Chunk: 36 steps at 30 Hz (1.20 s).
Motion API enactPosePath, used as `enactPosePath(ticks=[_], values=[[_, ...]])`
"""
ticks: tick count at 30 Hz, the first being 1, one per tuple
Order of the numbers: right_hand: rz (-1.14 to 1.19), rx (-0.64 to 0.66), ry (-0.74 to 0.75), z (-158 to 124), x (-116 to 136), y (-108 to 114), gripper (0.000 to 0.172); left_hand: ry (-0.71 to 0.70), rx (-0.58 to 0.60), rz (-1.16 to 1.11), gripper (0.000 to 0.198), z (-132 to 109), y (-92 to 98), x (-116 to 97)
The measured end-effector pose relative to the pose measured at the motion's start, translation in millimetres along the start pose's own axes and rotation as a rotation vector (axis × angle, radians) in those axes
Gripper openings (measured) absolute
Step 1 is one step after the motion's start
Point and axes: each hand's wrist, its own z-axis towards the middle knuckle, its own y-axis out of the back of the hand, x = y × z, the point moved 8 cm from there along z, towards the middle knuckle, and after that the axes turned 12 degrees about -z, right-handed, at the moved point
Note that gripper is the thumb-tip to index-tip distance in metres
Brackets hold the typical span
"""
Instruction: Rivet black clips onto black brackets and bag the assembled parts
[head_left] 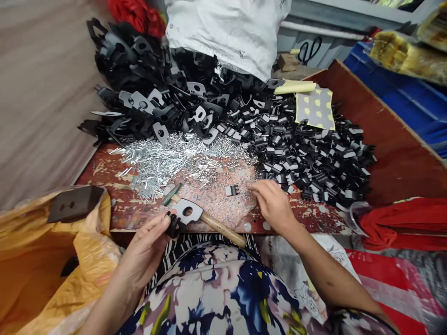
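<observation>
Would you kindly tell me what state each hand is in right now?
Left hand: closed, holding a black plastic part with a holed grey face.
Right hand: curled; whether it pinches anything cannot be told.

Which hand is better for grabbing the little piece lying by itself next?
Probably the right hand: it's nearer the little piece, and the left hand holds a bigger part.

Pins [167, 160] lie heaped on the bench [99, 174], with parts [150, 100] piled behind them and clips [293, 153] to their right, a sheet [316, 107] on top. Before the pins, a slab [213, 197] bears one clip [230, 190]; left of it starts a hammer [223, 230], handle slanting past the near edge.
</observation>
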Motion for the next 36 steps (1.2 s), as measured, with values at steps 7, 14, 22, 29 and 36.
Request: enactPosePath(ticks=[7, 14, 22, 29, 36], values=[[-0.257, 0.122, -0.192, 34, 18, -44, 0.040, -0.077, -0.061, 0.011, 0.049, -3, 6.5, -4], [0.389, -0.112, -0.140, 42, 45, -41, 0.012, -0.153, 0.139, 0.271, 0.029, 9, -26.0, -7], [0.519, -0.253, 0.080, 44, 91, 9, 0.033, -0.041, 0.375, 0.067, 0.022, 11, -76.3, 17], [0.583, -0.277, 0.060, 40, 102, 1, 0.038, -0.090, 0.395, 0.061, 0.022, 12, -76.3, 14], [0.959, 0.020, -0.024, 33, 109, -20, 0.033, -0.277, 0.323, 0.209, 0.021, 13, -67.5, -7]])
